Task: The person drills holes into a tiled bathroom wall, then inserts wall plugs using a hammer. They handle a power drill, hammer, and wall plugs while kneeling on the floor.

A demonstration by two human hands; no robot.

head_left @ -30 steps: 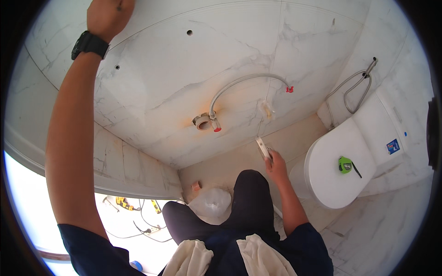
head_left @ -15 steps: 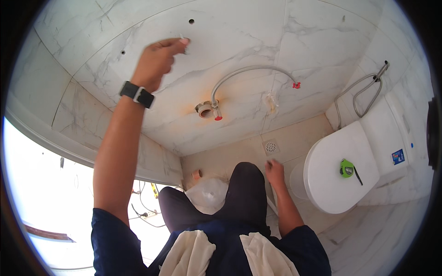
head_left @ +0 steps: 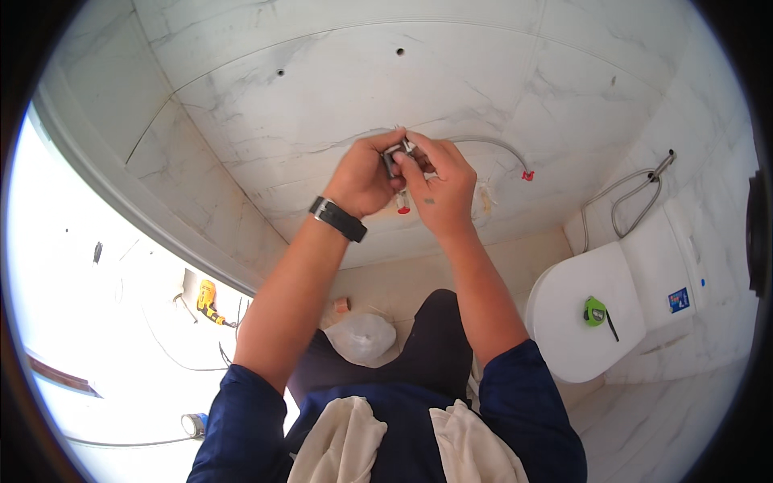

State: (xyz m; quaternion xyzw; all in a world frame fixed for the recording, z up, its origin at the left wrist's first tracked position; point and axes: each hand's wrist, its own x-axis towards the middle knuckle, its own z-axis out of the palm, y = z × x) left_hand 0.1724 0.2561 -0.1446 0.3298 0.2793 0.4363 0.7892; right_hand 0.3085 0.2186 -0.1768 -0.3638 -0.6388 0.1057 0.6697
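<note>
While both hands meet in front of the marble wall, the left hand [head_left: 364,179] and the right hand [head_left: 439,183] are each closed around a small metal fitting [head_left: 396,154], held between the fingertips just above the red-capped wall outlet [head_left: 403,207]. The fitting looks not yet mounted, and the braided hose [head_left: 495,146] hangs with a capped end. On the floor, a white plastic bag [head_left: 362,336] lies bunched, its contents hidden.

I see white grey-veined marble wall tiles [head_left: 499,72] | glossy white toilet lid [head_left: 576,322] | green tape measure [head_left: 594,311] | black wristwatch [head_left: 338,219] | red pipe cap [head_left: 527,175] | yellow drill [head_left: 207,296]
</note>
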